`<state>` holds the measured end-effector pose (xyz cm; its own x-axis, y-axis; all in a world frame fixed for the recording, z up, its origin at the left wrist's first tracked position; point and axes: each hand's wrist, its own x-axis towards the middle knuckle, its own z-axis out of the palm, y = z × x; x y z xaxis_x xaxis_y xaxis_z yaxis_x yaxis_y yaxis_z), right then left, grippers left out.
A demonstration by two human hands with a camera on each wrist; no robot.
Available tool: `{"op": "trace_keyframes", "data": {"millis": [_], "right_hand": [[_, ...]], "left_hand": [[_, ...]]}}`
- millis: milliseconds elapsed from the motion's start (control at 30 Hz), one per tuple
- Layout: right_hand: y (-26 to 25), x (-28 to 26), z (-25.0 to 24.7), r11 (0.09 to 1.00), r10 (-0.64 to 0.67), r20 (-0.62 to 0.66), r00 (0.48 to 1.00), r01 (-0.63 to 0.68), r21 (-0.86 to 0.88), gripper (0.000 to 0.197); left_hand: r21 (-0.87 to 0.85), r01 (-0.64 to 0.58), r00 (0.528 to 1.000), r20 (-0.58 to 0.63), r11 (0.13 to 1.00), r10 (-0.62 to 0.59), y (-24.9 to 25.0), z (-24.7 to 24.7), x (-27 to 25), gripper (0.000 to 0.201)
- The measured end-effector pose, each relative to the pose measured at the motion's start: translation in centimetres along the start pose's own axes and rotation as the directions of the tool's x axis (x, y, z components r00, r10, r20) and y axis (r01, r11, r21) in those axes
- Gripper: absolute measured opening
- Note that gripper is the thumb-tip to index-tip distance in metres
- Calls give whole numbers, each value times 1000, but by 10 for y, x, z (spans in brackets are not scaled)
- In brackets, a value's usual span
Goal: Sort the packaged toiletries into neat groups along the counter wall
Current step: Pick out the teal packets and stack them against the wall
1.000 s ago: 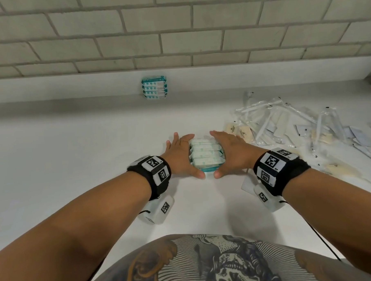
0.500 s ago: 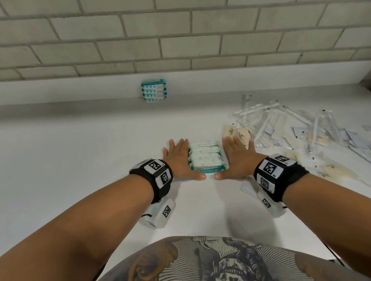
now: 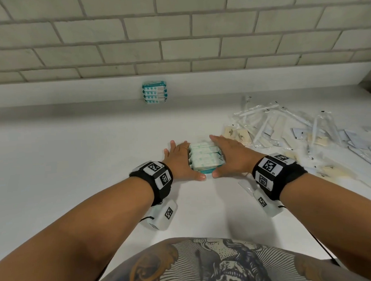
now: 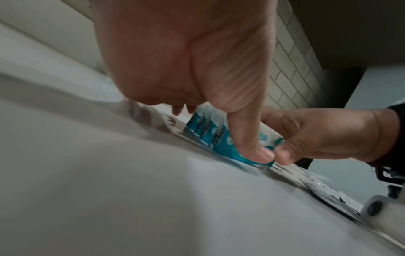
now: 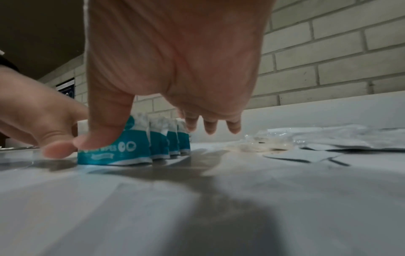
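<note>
A row of several teal-and-white wipe packs (image 3: pixel 204 158) stands on edge on the white counter (image 3: pixel 74 149), about mid-depth. My left hand (image 3: pixel 179 159) lies flat along the row's left side and my right hand (image 3: pixel 229 153) along its right side, fingers straight. Both thumbs press the nearest pack's teal face (image 5: pixel 136 152), their tips almost meeting. In the left wrist view the thumb of my left hand (image 4: pixel 186 60) covers part of the packs (image 4: pixel 202 129), with my right hand (image 4: pixel 317 135) beyond. A finished stack of the same wipe packs (image 3: pixel 155 92) leans at the counter wall.
A loose pile of clear-wrapped toiletries and flat sachets (image 3: pixel 286 131) spreads over the counter's right side, close to my right hand. It shows low in the right wrist view as a loose pile (image 5: pixel 328 138). A brick wall (image 3: pixel 175 34) rises behind the white upstand.
Both hands have stayed against the row of wipe packs. The fingers that curved round its far end a second ago now lie straighter along its sides.
</note>
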<state>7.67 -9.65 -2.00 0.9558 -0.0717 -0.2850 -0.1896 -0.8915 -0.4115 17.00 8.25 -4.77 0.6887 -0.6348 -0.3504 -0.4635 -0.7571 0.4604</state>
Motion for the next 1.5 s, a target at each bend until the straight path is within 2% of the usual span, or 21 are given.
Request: {"op": "trace_keyframes", "data": {"millis": [100,167,267,300,367,400,467,500,567,667,800,1067,1233,1500], "right_hand": [[-4,1,-3,996,-12,-35,999,15,87,97],[-3,4,-8,981,12,34,999,-18,193,87],[0,12,-19,921,71,174,982,-132,366,73],[1,16,-21,881,92,199,976,-173,441,69],[-1,20,-25,770,127,241,962,-249,587,56],[-4,20,-25,726,136,267,954,-279,628,45],[-8,20,-26,697,159,297,942,-320,642,18],[-9,21,-25,699,171,295,940,-327,636,15],[-9,23,-24,697,198,305,931,-353,624,29],[-5,26,-26,667,237,354,905,-416,618,41],[-2,27,-25,629,236,382,894,-440,641,45],[-13,46,-24,570,260,336,906,-424,704,41],[-34,85,-22,560,263,291,920,-391,730,42],[-72,178,-34,553,269,221,938,-338,761,48]], "left_hand": [[-23,-19,999,-32,1000,18,2,-3,-1,113],[16,6,1000,-9,1000,-6,2,-11,-1,105],[40,87,979,180,995,-92,3,-31,5,75],[24,106,961,256,994,-108,5,-38,5,77],[-114,207,926,343,972,-157,6,-48,4,80],[-183,244,919,356,952,-168,9,-52,2,70],[-268,298,919,342,916,-198,16,-55,-1,52],[-292,322,918,330,900,-221,18,-56,-1,56],[-329,349,918,307,878,-250,18,-57,-4,69],[-448,381,911,329,809,-248,11,-57,-2,75],[-547,371,917,345,750,-202,7,-53,0,74],[-662,322,946,247,677,-209,-3,-53,10,65],[-719,309,944,153,623,-291,-31,-68,28,62],[-783,272,920,42,559,-389,-81,-116,78,57]]}}
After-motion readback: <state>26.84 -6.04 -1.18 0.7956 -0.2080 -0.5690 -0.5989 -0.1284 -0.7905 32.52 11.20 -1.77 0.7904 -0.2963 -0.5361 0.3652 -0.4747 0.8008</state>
